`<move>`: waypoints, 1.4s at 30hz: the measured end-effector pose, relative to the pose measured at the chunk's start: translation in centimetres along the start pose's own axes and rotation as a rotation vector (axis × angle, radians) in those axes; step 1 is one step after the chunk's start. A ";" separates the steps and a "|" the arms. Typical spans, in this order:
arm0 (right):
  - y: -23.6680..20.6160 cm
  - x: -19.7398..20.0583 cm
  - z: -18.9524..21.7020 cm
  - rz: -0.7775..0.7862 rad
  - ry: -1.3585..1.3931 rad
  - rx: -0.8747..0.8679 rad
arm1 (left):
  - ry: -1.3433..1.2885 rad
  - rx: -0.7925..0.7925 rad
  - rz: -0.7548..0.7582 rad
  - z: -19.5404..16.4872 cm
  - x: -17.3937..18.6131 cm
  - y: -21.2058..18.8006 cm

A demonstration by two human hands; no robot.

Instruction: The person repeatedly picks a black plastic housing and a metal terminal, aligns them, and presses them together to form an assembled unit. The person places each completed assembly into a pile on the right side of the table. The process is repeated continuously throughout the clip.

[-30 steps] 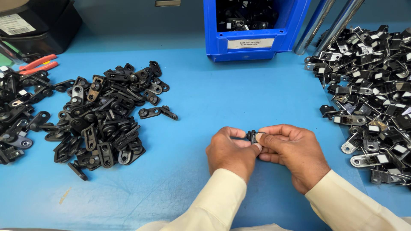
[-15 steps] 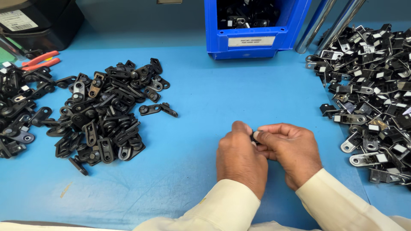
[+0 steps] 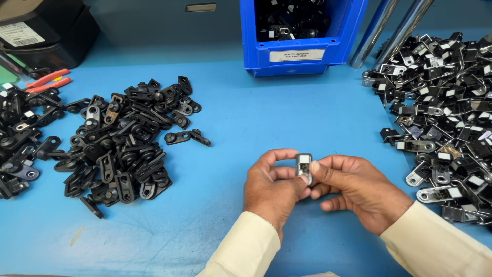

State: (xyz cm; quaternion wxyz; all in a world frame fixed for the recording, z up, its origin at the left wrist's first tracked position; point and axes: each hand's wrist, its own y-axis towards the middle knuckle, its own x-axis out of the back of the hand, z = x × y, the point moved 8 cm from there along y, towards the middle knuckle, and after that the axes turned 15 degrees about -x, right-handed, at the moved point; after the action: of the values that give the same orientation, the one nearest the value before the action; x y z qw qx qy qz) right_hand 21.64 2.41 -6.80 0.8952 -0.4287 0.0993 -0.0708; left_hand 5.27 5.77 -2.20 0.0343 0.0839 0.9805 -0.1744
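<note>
A blue worktable [image 3: 266,123] fills the view. Just above its near edge, both hands meet: the left hand [image 3: 271,187] and right hand [image 3: 359,190] pinch one small metal part [image 3: 304,166] between thumbs and fingertips, held upright, dark with a pale square on its face; its lower half is hidden by the thumbs. Left of the hands lies a heap of black brackets [image 3: 118,149]; right, a pile of labelled clips [image 3: 446,128], cut off by the frame. Farther back stands a blue bin [image 3: 302,48], its contents hard to make out.

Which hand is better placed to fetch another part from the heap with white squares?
Likely the right hand: that heap lies on its side, closer. Both hands pinch the small part; the left hand could hold it alone.
</note>
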 end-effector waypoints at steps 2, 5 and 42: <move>0.7 0.3 -0.1 0.054 -0.006 0.005 | -0.039 0.015 0.081 -0.3 -0.3 -0.2; 1.4 0.4 0.0 0.198 0.028 0.008 | -0.017 -0.005 0.169 -0.8 -0.7 -0.2; -1.0 -0.9 -1.6 -0.019 0.084 0.126 | 0.083 -0.042 0.014 -0.9 0.1 -0.4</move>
State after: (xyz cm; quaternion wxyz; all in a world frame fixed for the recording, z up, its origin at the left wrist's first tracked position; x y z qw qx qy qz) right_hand 20.37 0.78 -6.90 0.9147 -0.3692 0.1279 -0.1033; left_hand 5.04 5.70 -1.21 -0.0033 0.0973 0.9839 -0.1499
